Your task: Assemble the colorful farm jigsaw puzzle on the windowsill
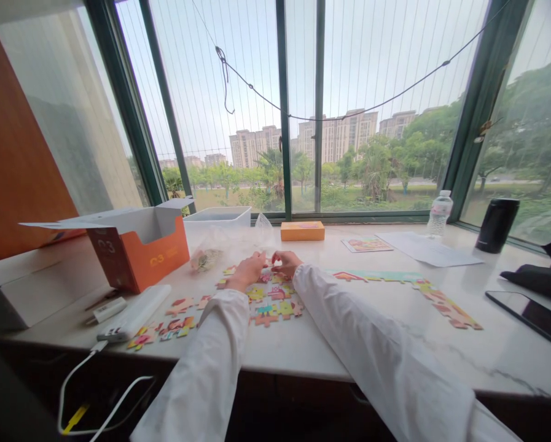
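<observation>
Both my arms, in white sleeves, reach out over a pale stone sill (330, 344). My left hand (249, 269) and my right hand (285, 263) meet above a scatter of colourful jigsaw pieces (275, 304), fingers curled and pinched close together on what looks like a small piece; what they hold is too small to name. More loose pieces (162, 328) lie to the left. A joined strip of puzzle border (422, 291) runs off to the right. A clear plastic bag (211, 255) with something inside lies just left of my left hand.
An open orange box (139, 248) stands at left, a white power bank with cable (134, 316) before it. Behind are a white tray (217, 216), a small orange box (302, 231), a picture card (366, 245), paper, a water bottle (439, 213), a black cylinder (496, 225). A dark tablet (533, 316) lies right.
</observation>
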A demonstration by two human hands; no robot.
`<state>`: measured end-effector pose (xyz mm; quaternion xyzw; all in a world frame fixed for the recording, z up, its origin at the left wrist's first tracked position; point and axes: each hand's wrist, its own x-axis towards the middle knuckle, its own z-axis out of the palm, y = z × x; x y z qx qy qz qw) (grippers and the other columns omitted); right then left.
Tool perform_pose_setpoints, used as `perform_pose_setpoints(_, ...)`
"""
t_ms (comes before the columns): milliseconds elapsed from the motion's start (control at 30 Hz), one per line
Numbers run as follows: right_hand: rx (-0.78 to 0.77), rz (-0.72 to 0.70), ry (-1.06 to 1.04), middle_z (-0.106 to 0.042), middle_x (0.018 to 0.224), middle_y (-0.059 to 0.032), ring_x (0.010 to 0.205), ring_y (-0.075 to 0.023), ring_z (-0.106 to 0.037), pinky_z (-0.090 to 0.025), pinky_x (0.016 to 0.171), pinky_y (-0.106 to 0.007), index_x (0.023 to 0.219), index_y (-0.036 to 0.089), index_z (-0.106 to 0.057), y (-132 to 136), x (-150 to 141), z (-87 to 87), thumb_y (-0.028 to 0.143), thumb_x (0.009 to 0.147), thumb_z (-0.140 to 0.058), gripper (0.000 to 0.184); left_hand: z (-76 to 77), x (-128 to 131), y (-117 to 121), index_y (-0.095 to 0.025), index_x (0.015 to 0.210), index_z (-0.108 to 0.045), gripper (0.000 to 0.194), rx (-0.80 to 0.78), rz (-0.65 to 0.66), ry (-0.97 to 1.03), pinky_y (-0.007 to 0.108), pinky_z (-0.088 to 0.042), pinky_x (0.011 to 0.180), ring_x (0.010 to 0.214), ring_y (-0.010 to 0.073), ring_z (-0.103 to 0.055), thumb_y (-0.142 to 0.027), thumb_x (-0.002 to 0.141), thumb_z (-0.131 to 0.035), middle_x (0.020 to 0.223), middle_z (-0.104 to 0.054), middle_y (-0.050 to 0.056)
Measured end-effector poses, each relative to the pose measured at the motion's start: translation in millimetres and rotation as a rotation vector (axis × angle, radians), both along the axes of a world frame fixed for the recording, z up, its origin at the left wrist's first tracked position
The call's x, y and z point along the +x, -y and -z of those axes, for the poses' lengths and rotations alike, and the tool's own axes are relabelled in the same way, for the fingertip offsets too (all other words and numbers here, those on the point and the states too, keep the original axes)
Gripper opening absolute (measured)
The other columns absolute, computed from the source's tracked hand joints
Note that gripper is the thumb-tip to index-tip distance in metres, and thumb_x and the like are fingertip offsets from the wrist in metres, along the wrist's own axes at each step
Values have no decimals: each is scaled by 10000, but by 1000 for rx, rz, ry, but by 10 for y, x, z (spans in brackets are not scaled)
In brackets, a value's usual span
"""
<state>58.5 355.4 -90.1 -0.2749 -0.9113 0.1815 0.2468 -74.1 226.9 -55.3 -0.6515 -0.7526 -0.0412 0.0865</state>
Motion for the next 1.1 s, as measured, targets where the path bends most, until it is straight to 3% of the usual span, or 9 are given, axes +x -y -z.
perform_pose_setpoints(133,54,-71,-77,-726,1029,-20,1047,-199,-634,-457,908,-316,927,230,-695,31,268,-143,336,709,-836,280,-181,164,77,-234,1496,-349,611,20,93,-44,354,-505,891,1072,262,-638,-107,912,-474,1376,-510,157)
perform_pose_setpoints(267,57,-155,-128,-740,991,-4,958,-163,-657,-468,881,-289,887,214,-692,90,694,-326,333,748,-807,217,-322,486,147,-242,1501,-339,576,41,164,-59,357,-523,873,1033,248,-654,-136,945,-450,1393,-501,163)
perform_pose_setpoints(367,97,-160,-142,-746,926,1,893,-159,-667,-471,859,-293,887,210,-695,157,1151,-434,337,766,-791,200,-372,807,178,-249,1488,-359,507,93,239,-11,343,-524,870,1053,245,-650,-268,990,-457,1366,-534,149)
perform_pose_setpoints(500,184,-126,-136,-748,1001,-24,906,-173,-674,-449,919,-346,915,210,-680,272,1945,-485,365,788,-775,222,-385,1316,193,-238,1452,-425,532,150,336,39,328,-516,885,1083,257,-649,-431,966,-525,1353,-566,123)
perform_pose_setpoints(700,184,6,-114,-744,1056,-41,932,-195,-679,-459,932,-369,947,222,-668,571,3299,-406,423,829,-715,238,-319,2322,192,-293,1305,-592,437,179,603,143,317,-510,907,1070,234,-656,-521,934,-548,1274,-642,47)
perform_pose_setpoints(867,73,140,-101,-743,1015,-44,894,-194,-681,-501,857,-325,1105,234,-686,914,4297,-293,468,873,-638,333,-142,3205,184,-321,1194,-668,335,192,771,288,305,-508,908,1043,206,-660,-495,922,-579,1225,-677,11)
perform_pose_setpoints(967,83,197,-74,-743,1023,-51,926,-207,-674,-489,905,-348,1129,249,-703,1049,4712,-181,451,874,-643,330,-44,3619,181,-325,1126,-703,308,176,786,345,305,-503,920,1062,207,-654,-502,882,-637,1195,-698,0)
perform_pose_setpoints(1100,78,259,-62,-745,1048,-61,955,-226,-678,-486,950,-387,1144,267,-715,1079,4997,3,423,883,-638,313,5,3957,160,-335,1094,-727,315,107,727,360,315,-507,900,1059,221,-660,-514,838,-689,1153,-722,-1)
